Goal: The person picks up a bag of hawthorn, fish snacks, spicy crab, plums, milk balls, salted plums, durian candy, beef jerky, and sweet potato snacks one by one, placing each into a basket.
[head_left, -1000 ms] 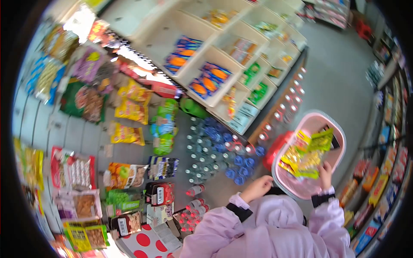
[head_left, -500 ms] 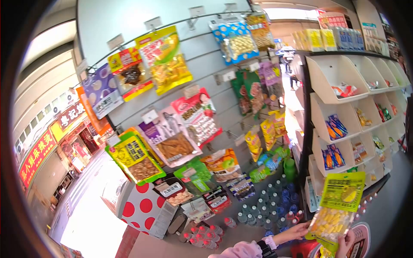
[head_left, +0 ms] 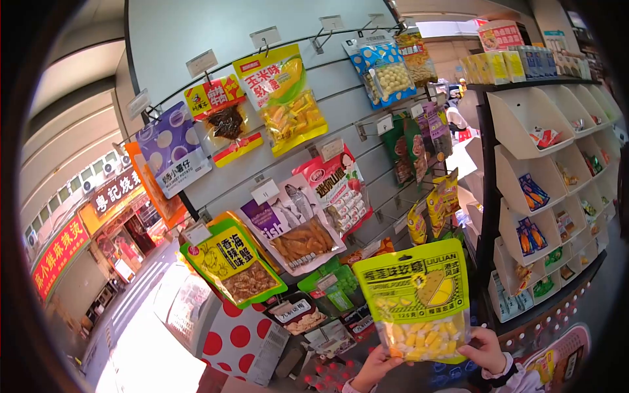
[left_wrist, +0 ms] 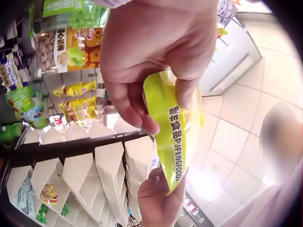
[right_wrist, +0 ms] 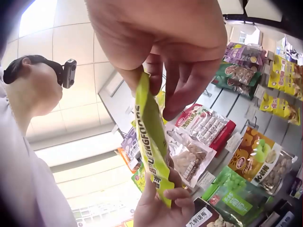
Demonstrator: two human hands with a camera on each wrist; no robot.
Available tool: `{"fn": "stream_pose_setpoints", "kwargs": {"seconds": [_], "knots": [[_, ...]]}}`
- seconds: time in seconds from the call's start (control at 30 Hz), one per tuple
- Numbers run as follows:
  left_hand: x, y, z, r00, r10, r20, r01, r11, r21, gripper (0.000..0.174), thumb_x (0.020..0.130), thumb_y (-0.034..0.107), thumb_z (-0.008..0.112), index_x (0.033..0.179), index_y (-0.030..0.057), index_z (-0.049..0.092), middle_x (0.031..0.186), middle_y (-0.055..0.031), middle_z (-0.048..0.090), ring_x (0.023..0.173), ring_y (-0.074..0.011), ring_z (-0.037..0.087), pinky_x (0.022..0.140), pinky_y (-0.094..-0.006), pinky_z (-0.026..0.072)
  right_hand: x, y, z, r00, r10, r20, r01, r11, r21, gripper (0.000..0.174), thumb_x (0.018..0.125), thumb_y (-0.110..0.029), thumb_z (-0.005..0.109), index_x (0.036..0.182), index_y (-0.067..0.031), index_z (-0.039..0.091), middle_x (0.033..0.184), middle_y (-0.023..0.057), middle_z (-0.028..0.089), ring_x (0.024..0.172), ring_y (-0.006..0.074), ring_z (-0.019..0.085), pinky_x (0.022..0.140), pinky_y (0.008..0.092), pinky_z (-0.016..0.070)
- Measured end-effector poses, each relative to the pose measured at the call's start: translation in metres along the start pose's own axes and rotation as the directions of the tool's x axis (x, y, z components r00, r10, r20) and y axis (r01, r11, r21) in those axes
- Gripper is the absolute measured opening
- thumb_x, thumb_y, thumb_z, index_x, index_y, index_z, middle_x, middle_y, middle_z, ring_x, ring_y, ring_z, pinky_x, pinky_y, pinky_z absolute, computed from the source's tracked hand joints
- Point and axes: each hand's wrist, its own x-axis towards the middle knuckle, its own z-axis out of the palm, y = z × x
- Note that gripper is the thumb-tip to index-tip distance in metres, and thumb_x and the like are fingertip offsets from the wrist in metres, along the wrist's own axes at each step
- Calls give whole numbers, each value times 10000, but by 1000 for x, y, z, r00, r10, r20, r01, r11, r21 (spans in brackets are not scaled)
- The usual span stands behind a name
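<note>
A yellow-green bag of durian soft candy (head_left: 419, 281), with a clear window showing yellow and white pieces, is held upright in front of the snack rack. At its lower left corner my left hand (head_left: 375, 368) pinches the edge between thumb and fingers. My right hand (head_left: 485, 350) grips the lower right edge. From the left wrist view the bag (left_wrist: 165, 127) appears edge-on, with the left thumb on one face and the fingers on the other. The right wrist view shows its side fold (right_wrist: 154, 137) between both hands.
Hanging snack bags, including a corn-flavoured candy bag (head_left: 288, 98) and a green-edged crab bag (head_left: 232, 262), line the slatted wall. Tiered white bins (head_left: 531, 177) stand at right. A pink basket (head_left: 582, 340) with packets sits low at right. Bottles stand on the floor.
One second ago the head looked down, with the right hand at bags in the basket. Half a second ago both hands held the candy bag; now it is further left, closer and facing the head camera.
</note>
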Motion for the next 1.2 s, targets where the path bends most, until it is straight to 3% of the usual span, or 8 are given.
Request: {"fn": "stream_pose_setpoints", "kwargs": {"seconds": [0.03,0.13,0.17,0.5,0.77,0.87,1.07,1.2], "knots": [[-5,9,-6,999,6,-38,-6,1000,4,260,838,98,555,1058,-22,483,1023,-98,576,932,-167,549,814,-299,434,3,4,8,1000,24,-4,-24,999,30,204,758,-36,628,927,12,524,892,67,583,781,104,549,692,227,428],[-16,49,10,928,154,-339,-67,965,253,178,775,86,578,946,50,548,670,21,576,418,-15,397,371,-150,285,14,15,33,997,81,15,-82,984,158,277,765,-28,630,989,-7,468,903,43,538,822,93,526,702,215,419],[-32,12,-38,957,120,-263,-49,964,263,235,819,72,582,1021,-17,501,1012,-86,582,929,-148,543,821,-276,415,17,14,45,992,129,-2,-126,965,228,258,761,-23,636,944,-17,454,860,24,505,816,76,498,694,212,408],[-40,63,-22,943,164,-289,-93,966,242,338,808,110,614,1093,-7,475,1015,-46,573,899,-126,531,792,-246,411,27,-6,47,948,88,306,-60,993,-100,410,767,6,618,1144,30,458,1079,59,533,1017,129,483,887,259,367],[-10,46,26,902,242,-357,-96,919,381,311,814,155,608,1061,13,483,991,-51,570,896,-111,519,799,-251,399,15,22,3,986,11,166,-38,987,158,318,800,-4,585,1091,33,462,1006,51,519,950,100,486,814,238,401],[4,33,41,889,205,-410,-69,944,323,301,809,173,618,1038,18,498,974,-30,563,855,-91,511,770,-239,404,14,24,-28,976,73,203,-62,996,-62,281,789,-16,600,1037,27,473,925,30,495,851,78,465,736,214,393],[23,13,74,884,209,-419,-69,943,325,272,807,168,620,999,16,501,911,-16,564,819,-78,509,742,-218,402,5,12,-63,987,47,153,-59,995,81,289,782,-11,609,1040,29,486,979,48,516,876,96,509,757,229,418],[25,-4,82,882,166,-441,-9,942,336,272,814,174,612,994,16,484,920,-36,574,822,-85,520,745,-227,410,6,7,-87,974,94,207,-90,995,-30,294,772,-24,622,1042,34,520,980,70,553,881,120,534,777,245,425]]}}
